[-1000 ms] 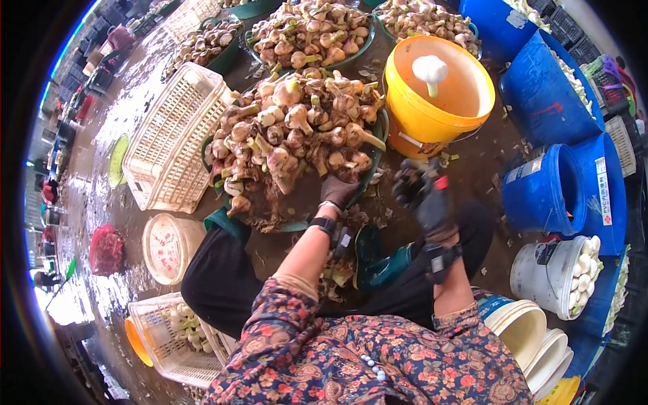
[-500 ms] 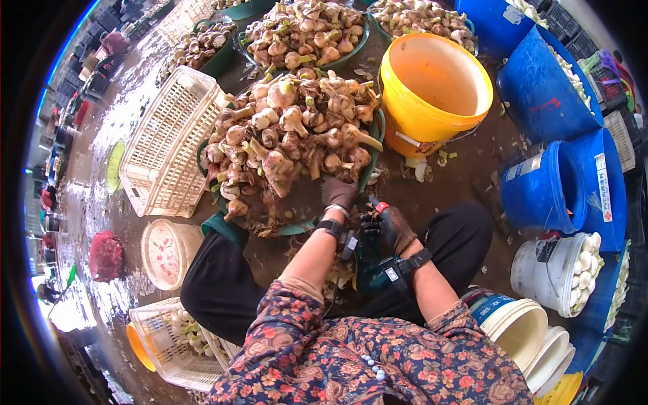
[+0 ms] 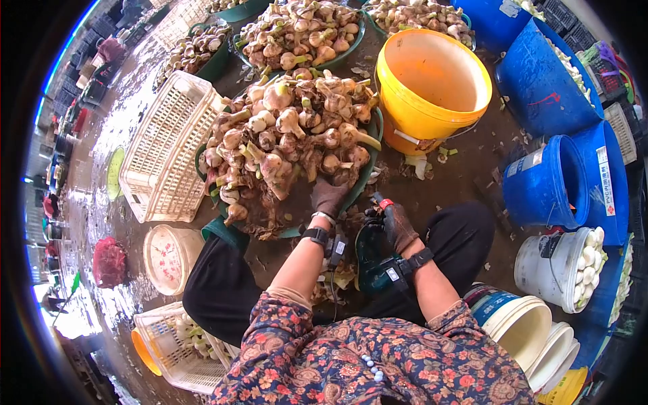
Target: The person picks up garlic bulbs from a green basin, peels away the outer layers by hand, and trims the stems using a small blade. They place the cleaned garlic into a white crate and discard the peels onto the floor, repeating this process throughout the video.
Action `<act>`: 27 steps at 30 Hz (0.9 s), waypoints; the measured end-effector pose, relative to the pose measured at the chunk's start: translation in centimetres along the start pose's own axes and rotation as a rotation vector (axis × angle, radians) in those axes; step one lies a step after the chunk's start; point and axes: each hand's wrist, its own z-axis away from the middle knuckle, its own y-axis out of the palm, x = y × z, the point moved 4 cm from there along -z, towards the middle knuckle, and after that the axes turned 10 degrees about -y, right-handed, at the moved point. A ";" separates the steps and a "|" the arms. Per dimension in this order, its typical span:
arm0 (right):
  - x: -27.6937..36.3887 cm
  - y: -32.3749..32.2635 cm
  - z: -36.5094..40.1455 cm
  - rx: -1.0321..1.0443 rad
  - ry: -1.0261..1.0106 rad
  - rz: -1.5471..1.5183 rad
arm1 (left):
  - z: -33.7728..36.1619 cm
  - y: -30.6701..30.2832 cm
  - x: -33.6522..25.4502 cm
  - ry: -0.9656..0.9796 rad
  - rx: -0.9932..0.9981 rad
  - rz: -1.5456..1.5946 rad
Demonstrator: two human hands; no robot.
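Observation:
A heap of garlic bulbs point(image 3: 278, 169) with stalks and dried roots fills a wide green basin point(image 3: 373, 162) in front of my knees. My left hand point(image 3: 329, 197), in a dark glove, reaches over the near right edge of the heap. Its fingers are stretched toward the bulbs, the tips partly hidden among them. To the right, my gloved right hand point(image 3: 399, 228) is closed around a small dark tool point(image 3: 385, 204) with a red band, held beside the basin. The tool's kind is unclear. A dark green boot point(image 3: 368, 253) shows below this hand.
A yellow bucket point(image 3: 432, 81) stands beyond the basin to the right. White plastic crates point(image 3: 169, 145) lean at left, near a white tub point(image 3: 169, 260). Blue barrels point(image 3: 547, 81), a blue bucket point(image 3: 540, 185) and a white bucket of peeled garlic point(image 3: 550, 273) line the right side.
My left hand has shifted slightly left along the edge of the garlic heap. My right hand stays nearly in place with the red-banded tool.

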 end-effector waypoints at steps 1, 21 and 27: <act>0.1 -0.1 0.0 0.020 -0.007 0.052 | 0.1 0.7 -0.4 -0.043 0.029 -0.080; 0.1 -0.1 0.3 -0.009 0.039 0.044 | 2.9 -1.6 2.6 0.019 0.230 0.397; -0.7 1.8 0.3 0.145 -0.551 0.602 | 10.7 -6.0 0.8 0.334 0.541 0.368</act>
